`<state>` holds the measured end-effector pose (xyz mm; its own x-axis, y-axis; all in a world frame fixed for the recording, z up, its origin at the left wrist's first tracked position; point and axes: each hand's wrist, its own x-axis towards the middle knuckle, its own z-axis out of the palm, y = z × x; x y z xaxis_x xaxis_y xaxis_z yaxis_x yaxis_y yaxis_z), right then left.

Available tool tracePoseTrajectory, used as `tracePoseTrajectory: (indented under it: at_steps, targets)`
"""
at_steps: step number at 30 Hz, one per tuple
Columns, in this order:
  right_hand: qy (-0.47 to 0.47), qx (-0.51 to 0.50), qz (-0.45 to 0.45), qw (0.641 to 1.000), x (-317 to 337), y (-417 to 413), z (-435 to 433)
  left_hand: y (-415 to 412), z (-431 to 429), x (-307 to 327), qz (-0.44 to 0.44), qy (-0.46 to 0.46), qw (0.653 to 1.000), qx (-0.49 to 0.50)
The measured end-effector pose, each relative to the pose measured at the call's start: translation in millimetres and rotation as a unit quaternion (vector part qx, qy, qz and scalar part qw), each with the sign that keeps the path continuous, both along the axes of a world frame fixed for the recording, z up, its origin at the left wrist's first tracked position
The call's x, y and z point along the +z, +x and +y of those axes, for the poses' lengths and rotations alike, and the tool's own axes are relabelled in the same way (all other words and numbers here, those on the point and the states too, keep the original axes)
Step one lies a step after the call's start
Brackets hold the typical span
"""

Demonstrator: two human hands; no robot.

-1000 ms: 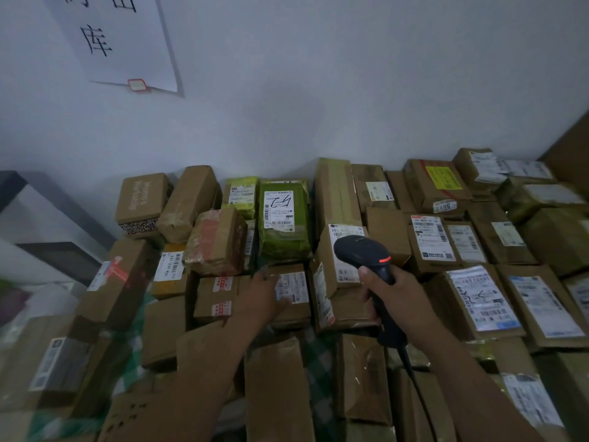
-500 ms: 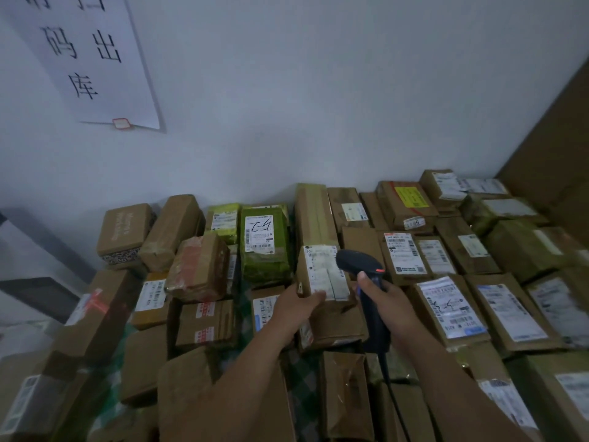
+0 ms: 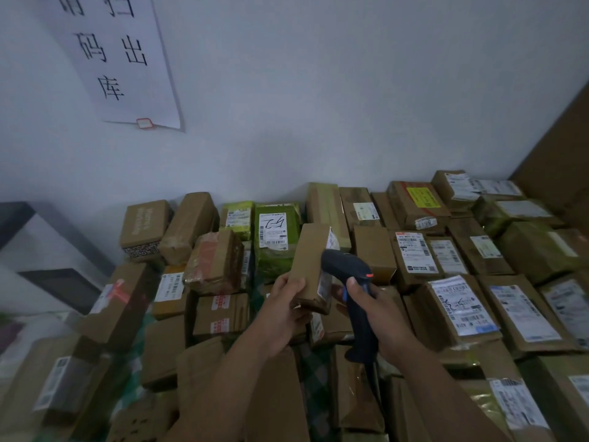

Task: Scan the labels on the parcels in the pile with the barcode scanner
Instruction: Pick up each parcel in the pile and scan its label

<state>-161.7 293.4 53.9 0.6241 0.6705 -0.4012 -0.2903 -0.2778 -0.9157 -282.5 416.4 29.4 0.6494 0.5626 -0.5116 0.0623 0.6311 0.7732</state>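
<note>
Brown cardboard parcel [image 3: 310, 266] matt, paper label; barcode scanner [image 3: 353, 288] dark matt plastic.

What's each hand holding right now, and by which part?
Left hand grips a brown parcel by its lower end; right hand grips the barcode scanner by its handle.

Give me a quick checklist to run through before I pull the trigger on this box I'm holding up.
1. Box held steady: the left hand grips the brown box by its lower end, held up and tilted: ok.
2. Scanner in hand: the right hand grips the scanner by its handle: ok.
3. Label turned toward the scanner: the white label sits on the box side next to the scanner head: ok.
4. Whole barcode in the scanner's line: the scanner hides most of the label: cannot tell.
5. Finger on the trigger: hidden from this view: cannot tell.
</note>
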Motion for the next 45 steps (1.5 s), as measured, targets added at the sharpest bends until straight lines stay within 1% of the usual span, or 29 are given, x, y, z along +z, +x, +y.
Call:
tracePoseTrajectory:
  at_steps: [2,4,5,7,9,11,13,18,21,24,26,30,32,34,35,38,39,42,44,45]
  targets:
    - [-0.009,0.009,-0.004,1.0,0,-4,1,-12,6,5,0.022,0.016,1.0,-0.003]
    - [-0.014,0.026,-0.017,0.999,-1,-6,2,-24,13,6,0.098,0.089,0.991,0.001]
    - [-0.011,0.029,-0.023,0.999,-1,-7,2,-29,16,5,0.151,0.143,0.978,-0.007]
    - [0.0,0.018,-0.026,0.999,-2,-7,2,-39,19,-3,0.251,0.254,0.934,-0.028]
    - [0.012,-0.001,-0.015,1.0,0,-7,2,-46,21,-16,0.345,0.334,0.876,-0.052]
    - [0.022,-0.015,-0.001,1.0,1,-6,0,-47,23,-30,0.409,0.374,0.828,-0.083]
    - [0.022,-0.025,0.005,0.999,2,-5,-1,-41,25,-42,0.443,0.382,0.805,-0.1]
    - [0.009,-0.024,-0.001,1.0,2,-1,-3,-17,22,-58,0.453,0.407,0.787,-0.103]
    - [-0.011,-0.006,-0.009,1.0,0,-1,-6,-9,21,-68,0.441,0.397,0.795,-0.125]
    - [-0.018,0.015,-0.019,1.0,1,-4,-10,-8,21,-73,0.434,0.395,0.791,-0.174]
    - [-0.024,0.032,-0.042,0.998,3,-7,-14,-10,22,-70,0.426,0.395,0.792,-0.188]
    - [-0.033,0.043,-0.07,0.996,11,-16,-24,-29,12,-56,0.404,0.418,0.797,-0.163]
    - [-0.037,0.049,-0.085,0.994,17,-24,-32,-46,-4,-47,0.412,0.431,0.789,-0.147]
    - [-0.042,0.06,-0.093,0.993,23,-36,-43,-64,-27,-41,0.418,0.427,0.792,-0.127]
    - [-0.043,0.063,-0.093,0.993,26,-42,-49,-73,-41,-39,0.418,0.433,0.789,-0.121]
    - [-0.061,0.063,-0.115,0.99,30,-62,-66,-88,-77,-43,0.429,0.496,0.749,-0.101]
    - [-0.069,0.062,-0.127,0.988,30,-69,-73,-89,-86,-45,0.438,0.494,0.745,-0.094]
    - [-0.091,0.063,-0.156,0.982,26,-88,-93,-84,-102,-49,0.476,0.42,0.761,-0.133]
    - [-0.095,0.057,-0.158,0.981,22,-99,-106,-85,-108,-48,0.488,0.404,0.758,-0.155]
    - [-0.098,0.054,-0.162,0.98,21,-104,-112,-87,-108,-46,0.484,0.402,0.762,-0.152]
